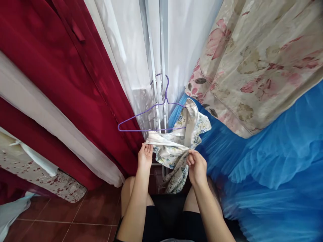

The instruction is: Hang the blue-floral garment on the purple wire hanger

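Observation:
A purple clothes hanger hangs by its hook among white vertical bars in front of me. A white garment with a blue and yellow floral print drapes over the hanger's right arm, while the left arm of the hanger is bare. My left hand pinches the garment's pale edge at its left end. Farther right, my right hand is closed on the same edge, which is drawn fairly straight between the two hands. The lower part of the garment dangles toward my knees.
Red curtains and white fabric hang on the left. To the right hang a cream cloth with pink flowers and blue ruffled tulle. White metal bars rise behind the hanger. Dark red tiles cover the floor.

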`<state>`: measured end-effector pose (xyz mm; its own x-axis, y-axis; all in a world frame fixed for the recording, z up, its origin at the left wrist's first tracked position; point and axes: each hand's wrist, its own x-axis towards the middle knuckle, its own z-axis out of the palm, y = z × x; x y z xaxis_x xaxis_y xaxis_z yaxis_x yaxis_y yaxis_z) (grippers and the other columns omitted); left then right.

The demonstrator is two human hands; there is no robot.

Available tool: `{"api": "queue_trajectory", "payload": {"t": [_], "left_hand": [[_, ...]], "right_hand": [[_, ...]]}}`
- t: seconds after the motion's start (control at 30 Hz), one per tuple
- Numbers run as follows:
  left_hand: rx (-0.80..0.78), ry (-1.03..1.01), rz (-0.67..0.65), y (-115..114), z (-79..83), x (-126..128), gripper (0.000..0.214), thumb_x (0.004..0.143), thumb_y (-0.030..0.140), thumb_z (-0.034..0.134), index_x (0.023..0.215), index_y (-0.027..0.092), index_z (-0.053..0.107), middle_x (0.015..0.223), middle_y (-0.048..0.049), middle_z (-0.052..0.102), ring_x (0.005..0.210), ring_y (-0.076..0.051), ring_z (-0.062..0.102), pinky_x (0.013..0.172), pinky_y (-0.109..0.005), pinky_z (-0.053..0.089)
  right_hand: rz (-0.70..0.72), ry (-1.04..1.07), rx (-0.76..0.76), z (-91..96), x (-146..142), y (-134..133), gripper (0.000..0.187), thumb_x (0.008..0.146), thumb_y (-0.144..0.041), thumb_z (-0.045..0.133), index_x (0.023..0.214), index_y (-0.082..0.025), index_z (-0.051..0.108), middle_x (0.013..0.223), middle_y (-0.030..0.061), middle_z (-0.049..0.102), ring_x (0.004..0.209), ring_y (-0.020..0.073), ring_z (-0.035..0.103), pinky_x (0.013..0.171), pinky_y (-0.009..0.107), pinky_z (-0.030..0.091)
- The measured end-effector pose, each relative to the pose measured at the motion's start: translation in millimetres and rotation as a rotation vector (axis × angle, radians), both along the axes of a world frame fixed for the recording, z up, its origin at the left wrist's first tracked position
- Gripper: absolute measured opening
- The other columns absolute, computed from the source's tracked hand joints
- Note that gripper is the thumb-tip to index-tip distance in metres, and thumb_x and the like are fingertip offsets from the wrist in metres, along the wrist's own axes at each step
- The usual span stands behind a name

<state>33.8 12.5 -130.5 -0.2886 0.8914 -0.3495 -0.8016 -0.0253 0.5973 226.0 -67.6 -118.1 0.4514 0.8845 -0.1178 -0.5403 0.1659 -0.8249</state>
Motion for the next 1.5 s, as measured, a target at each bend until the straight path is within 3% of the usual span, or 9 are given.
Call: {"api": "queue_trajectory", "payload": {"t": [0.13, 0.27, 0.5, 0.67, 0.83, 1.1, 1.2, 1.37, 1.5], "left_hand": [[0.22, 0.179, -0.094, -29.7, 10.3, 36.4, 0.025, 0.086, 0.036, 0.077, 0.081, 0.016, 0.063, 0.078, -0.0017, 0.063, 0.079, -0.014, 0.066, 0.085, -0.029, 0.055], [0.519, 0.667, -0.262, -56.4, 46.0, 59.7, 0.027, 0.094, 0.045, 0.065, 0.086, 0.019, 0.066, 0.079, -0.0009, 0.063, 0.073, -0.012, 0.06, 0.07, -0.022, 0.048], [0.716, 1.1, -0.565, -77.7, 60.4, 76.6, 0.022, 0.101, 0.035, 0.053, 0.097, 0.02, 0.068, 0.095, -0.0059, 0.066, 0.094, -0.02, 0.063, 0.09, -0.031, 0.048], [0.688, 0.946, -0.843, -78.9, 38.9, 47.3, 0.055, 0.091, 0.043, 0.068, 0.141, 0.025, 0.055, 0.137, -0.0123, 0.059, 0.132, -0.029, 0.053, 0.113, -0.042, 0.04], [0.549, 0.952, -1.218, -85.6, 6.0, 0.6, 0.027, 0.09, 0.047, 0.068, 0.092, 0.022, 0.076, 0.086, -0.0069, 0.072, 0.082, -0.024, 0.068, 0.08, -0.033, 0.054], [0.2, 1.066, -0.781, -49.5, 1.2, -98.8, 0.031, 0.049, 0.014, 0.095, 0.051, 0.025, 0.066, 0.07, -0.0028, 0.072, 0.079, -0.022, 0.064, 0.118, -0.036, 0.031], [0.17, 1.218, -0.605, -27.7, 27.5, -132.8, 0.027, 0.047, 0.014, 0.095, 0.058, 0.025, 0.072, 0.08, -0.0054, 0.075, 0.097, -0.028, 0.062, 0.116, -0.037, 0.031], [0.435, 1.809, -0.323, 15.5, 86.0, -161.8, 0.019, 0.076, 0.039, 0.082, 0.092, 0.029, 0.081, 0.098, -0.0064, 0.077, 0.102, -0.03, 0.053, 0.107, -0.043, 0.035], [0.56, 2.006, -0.104, 35.7, 122.4, -150.7, 0.014, 0.085, 0.039, 0.073, 0.087, 0.027, 0.078, 0.097, -0.0073, 0.076, 0.11, -0.032, 0.048, 0.109, -0.053, 0.026]], "right_hand": [[-0.241, 0.098, -0.155, -34.8, 25.3, -7.6, 0.024, 0.068, -0.036, 0.073, 0.079, -0.016, 0.063, 0.059, -0.0065, 0.046, 0.052, 0.0088, 0.041, 0.05, 0.021, 0.034], [-0.328, -0.257, -0.167, -44.9, 30.1, -15.3, 0.037, 0.07, -0.033, 0.074, 0.103, -0.018, 0.066, 0.101, 0.0061, 0.067, 0.087, 0.0196, 0.061, 0.076, 0.031, 0.049], [0.669, -0.71, 0.128, -4.3, 11.3, -31.7, 0.03, 0.081, -0.025, 0.07, 0.11, -0.018, 0.069, 0.105, 0.0064, 0.071, 0.103, 0.0275, 0.064, 0.095, 0.04, 0.051], [0.774, -0.582, 0.058, 18.0, 21.9, -28.7, 0.022, 0.09, -0.038, 0.067, 0.097, -0.017, 0.069, 0.095, 0.0048, 0.07, 0.095, 0.0244, 0.065, 0.091, 0.037, 0.053], [1.029, -0.433, -0.006, 51.7, 39.7, -27.2, 0.025, 0.085, -0.039, 0.076, 0.092, -0.015, 0.073, 0.084, 0.0056, 0.072, 0.075, 0.0204, 0.065, 0.072, 0.032, 0.056], [0.914, -0.825, 0.074, 95.2, 66.8, -3.8, 0.023, 0.072, -0.03, 0.083, 0.088, -0.014, 0.076, 0.079, 0.0052, 0.073, 0.066, 0.02, 0.064, 0.059, 0.029, 0.054], [0.632, -1.197, 0.101, 105.1, 70.9, 20.5, 0.012, 0.074, -0.025, 0.077, 0.081, -0.015, 0.077, 0.069, 0.0027, 0.07, 0.056, 0.0155, 0.057, 0.049, 0.025, 0.043], [0.21, -1.42, 0.251, 92.4, 61.5, 81.2, 0.055, 0.074, -0.017, 0.068, 0.129, -0.014, 0.071, 0.088, 0.0082, 0.077, 0.068, 0.0205, 0.066, 0.067, 0.032, 0.051], [0.183, -1.435, 0.266, 70.8, 49.8, 114.2, 0.042, 0.077, -0.014, 0.056, 0.112, -0.011, 0.078, 0.093, 0.0115, 0.079, 0.082, 0.0259, 0.072, 0.076, 0.035, 0.052]]}}
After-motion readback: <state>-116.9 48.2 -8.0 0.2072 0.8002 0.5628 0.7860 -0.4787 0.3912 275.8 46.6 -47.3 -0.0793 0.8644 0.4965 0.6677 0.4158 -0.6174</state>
